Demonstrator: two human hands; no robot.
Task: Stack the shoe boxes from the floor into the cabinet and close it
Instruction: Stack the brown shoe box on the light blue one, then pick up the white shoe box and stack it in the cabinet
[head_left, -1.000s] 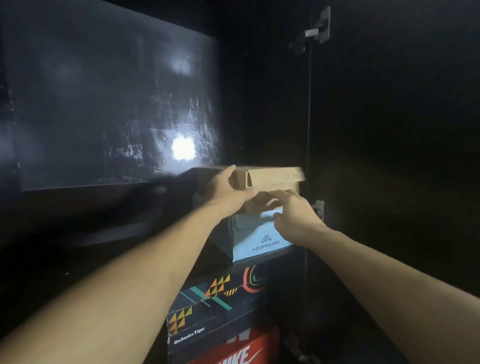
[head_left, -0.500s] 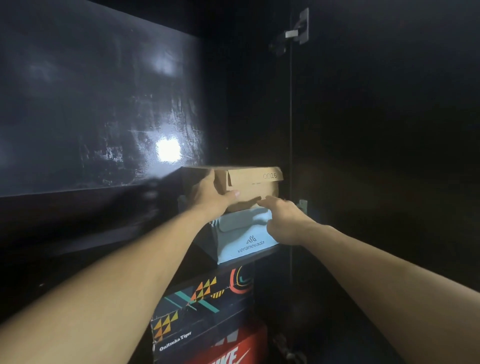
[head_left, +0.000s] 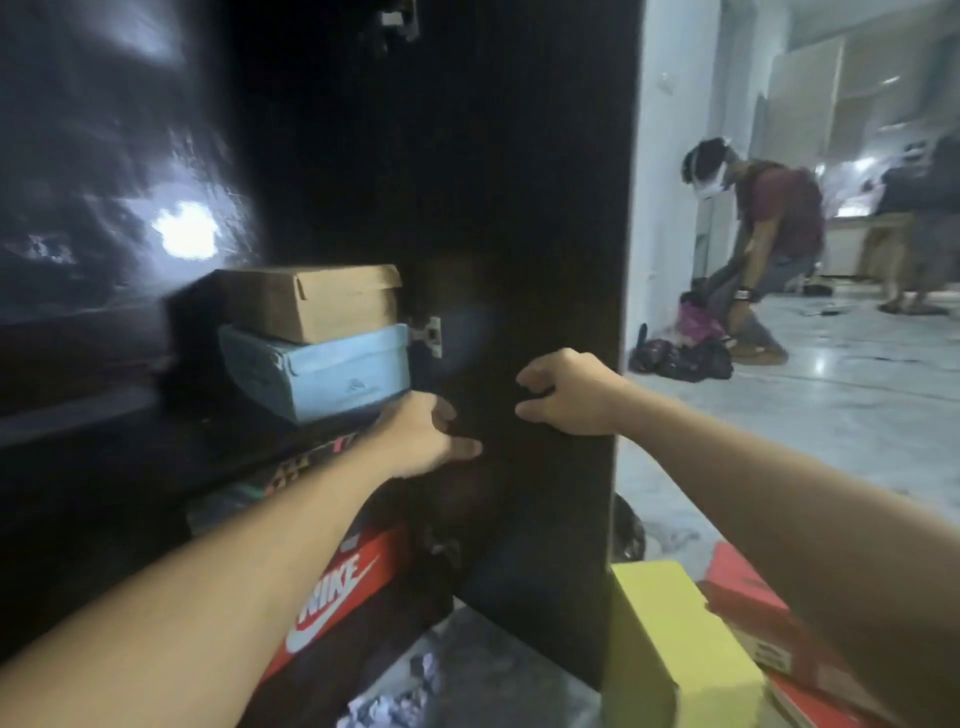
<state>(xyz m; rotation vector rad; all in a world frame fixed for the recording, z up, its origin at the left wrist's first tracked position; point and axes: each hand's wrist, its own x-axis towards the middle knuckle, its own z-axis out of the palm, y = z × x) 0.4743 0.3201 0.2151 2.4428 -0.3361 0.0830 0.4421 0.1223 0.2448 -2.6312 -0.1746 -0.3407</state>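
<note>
A brown cardboard box (head_left: 311, 299) sits on top of a light blue box (head_left: 322, 371) inside the dark cabinet. Below them are a dark patterned box (head_left: 301, 467) and a red Nike box (head_left: 343, 582). My left hand (head_left: 431, 436) hovers just right of the blue box's lower corner, fingers loosely curled, holding nothing. My right hand (head_left: 566, 395) hangs in front of the open cabinet door (head_left: 519, 208), also loosely curled and holding nothing. On the floor to the right lie a yellow box (head_left: 675, 639) and a red box (head_left: 753, 613).
Crumpled paper (head_left: 395, 696) lies on the floor at the cabinet's foot. A person (head_left: 769, 249) kneels over dark bags (head_left: 680, 358) on the pale tiled floor at the back right. More people stand further behind.
Both hands have let go of the brown box and pulled back to the right, toward the door. The view has swung right, showing the door edge, the room and the floor boxes.
</note>
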